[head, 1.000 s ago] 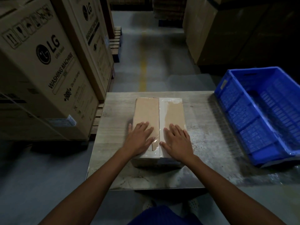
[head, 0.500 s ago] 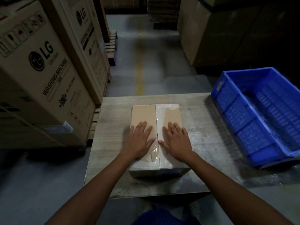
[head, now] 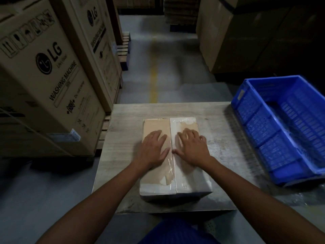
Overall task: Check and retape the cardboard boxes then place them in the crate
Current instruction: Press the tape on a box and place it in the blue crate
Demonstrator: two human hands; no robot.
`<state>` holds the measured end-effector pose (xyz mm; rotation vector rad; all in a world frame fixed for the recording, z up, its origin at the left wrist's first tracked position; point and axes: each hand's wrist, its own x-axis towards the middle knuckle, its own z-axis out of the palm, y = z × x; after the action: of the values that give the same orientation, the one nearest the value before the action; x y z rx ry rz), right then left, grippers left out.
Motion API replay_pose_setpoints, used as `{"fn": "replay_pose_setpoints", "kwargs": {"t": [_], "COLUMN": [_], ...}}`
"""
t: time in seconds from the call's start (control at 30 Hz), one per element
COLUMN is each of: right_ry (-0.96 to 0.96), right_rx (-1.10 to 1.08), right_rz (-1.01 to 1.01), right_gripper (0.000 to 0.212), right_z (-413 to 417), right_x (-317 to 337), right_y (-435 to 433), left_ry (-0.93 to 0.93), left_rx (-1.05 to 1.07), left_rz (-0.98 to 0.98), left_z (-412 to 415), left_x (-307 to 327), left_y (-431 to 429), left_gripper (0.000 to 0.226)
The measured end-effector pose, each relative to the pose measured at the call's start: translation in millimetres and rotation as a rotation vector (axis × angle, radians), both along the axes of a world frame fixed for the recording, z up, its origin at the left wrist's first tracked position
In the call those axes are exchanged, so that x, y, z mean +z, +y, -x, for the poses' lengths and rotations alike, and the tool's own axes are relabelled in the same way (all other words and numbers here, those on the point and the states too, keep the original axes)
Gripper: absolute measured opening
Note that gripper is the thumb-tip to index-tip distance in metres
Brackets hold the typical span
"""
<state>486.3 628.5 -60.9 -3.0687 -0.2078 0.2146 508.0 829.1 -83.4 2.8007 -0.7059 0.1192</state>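
A small cardboard box (head: 159, 180) lies on the low table (head: 123, 138), its two top flaps meeting at a centre seam covered with clear tape. My left hand (head: 153, 148) rests flat on the left flap, fingers spread. My right hand (head: 192, 148) lies flat on the right flap, fingers spread, thumb beside the seam. Both palms press down and hold nothing. The blue plastic crate (head: 260, 131) stands at the table's right side, with only clear plastic film visible inside.
Tall washing machine cartons (head: 44, 81) on pallets stand close to the table's left. More large cartons (head: 246, 32) fill the back right. A grey floor aisle with a yellow line (head: 153, 81) runs ahead beyond the table.
Both hands have slid away from me along the box top, from its near end toward the middle. The box looks nearer and larger as the view shifted.
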Motion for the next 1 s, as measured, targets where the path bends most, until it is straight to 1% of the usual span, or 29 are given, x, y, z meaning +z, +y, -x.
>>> {"fn": "replay_pose_setpoints", "kwargs": {"t": [0.03,0.07,0.1,0.17,0.23,0.27,0.3,0.4,0.47,0.5,0.57,0.63,0.73,0.8,0.87,0.9,0.93,0.97,1.0], "right_ry": [0.002,-0.001,0.002,-0.005,-0.061,-0.097,-0.129,-0.248,-0.301,-0.287,-0.19,-0.074,-0.007,-0.016,-0.078,-0.131,-0.183,-0.206,-0.195], "right_rx": [0.004,0.01,0.013,0.041,0.064,0.059,0.045,0.022,0.03,0.03,-0.008,-0.049,-0.042,-0.047,-0.105,-0.171,-0.268,-0.39,-0.511], "right_rz": [-0.001,-0.004,-0.005,0.036,0.082,0.083,0.077,0.045,0.018,0.001,-0.055,-0.103,-0.116,-0.14,-0.215,-0.29,-0.387,-0.502,-0.619], "right_gripper": [0.082,0.084,0.086,0.082,0.071,0.065,0.06,0.051,0.05,0.052,0.064,0.075,0.076,0.074,0.068,0.061,0.055,0.054,0.057], "right_z": [2,4,5,-2,-14,-17,-17,-15,-20,-23,-31,-34,-37,-38,-35,-33,-31,-30,-28], "right_x": [-6,-12,-14,-9,-3,-3,-6,-21,-19,-18,-21,-29,-37,-36,-33,-32,-32,-31,-29], "right_y": [0,0,1,0,-3,-3,-3,-1,0,-2,-8,-13,-15,-15,-13,-13,-13,-14,-17], "left_ry": [0.072,0.129,0.157,0.12,0.042,0.029,0.042,0.145,0.154,0.141,0.116,0.179,0.265,0.266,0.242,0.215,0.199,0.214,0.276], "left_rx": [0.006,0.007,0.006,0.002,-0.007,-0.008,-0.01,0.006,0.034,0.073,0.218,0.329,0.327,0.321,0.368,0.419,0.481,0.552,0.63], "left_rz": [-0.034,-0.067,-0.084,-0.077,-0.073,-0.076,-0.086,-0.118,-0.13,-0.123,-0.081,-0.054,-0.052,-0.046,0.012,0.085,0.181,0.298,0.432], "left_z": [-1,-3,-6,-14,-23,-27,-28,-24,-25,-26,-28,-31,-35,-36,-34,-33,-31,-29,-28], "left_x": [-4,-7,-7,-1,8,8,6,-5,-6,-5,0,0,0,-2,-1,-1,0,4,6], "left_y": [0,0,-1,-3,-4,-4,-4,-6,-6,-7,-8,-9,-9,-9,-9,-8,-7,-6,-4], "left_gripper": [0.067,0.073,0.075,0.066,0.051,0.049,0.053,0.074,0.075,0.074,0.075,0.076,0.076,0.076,0.074,0.072,0.07,0.068,0.066]}}
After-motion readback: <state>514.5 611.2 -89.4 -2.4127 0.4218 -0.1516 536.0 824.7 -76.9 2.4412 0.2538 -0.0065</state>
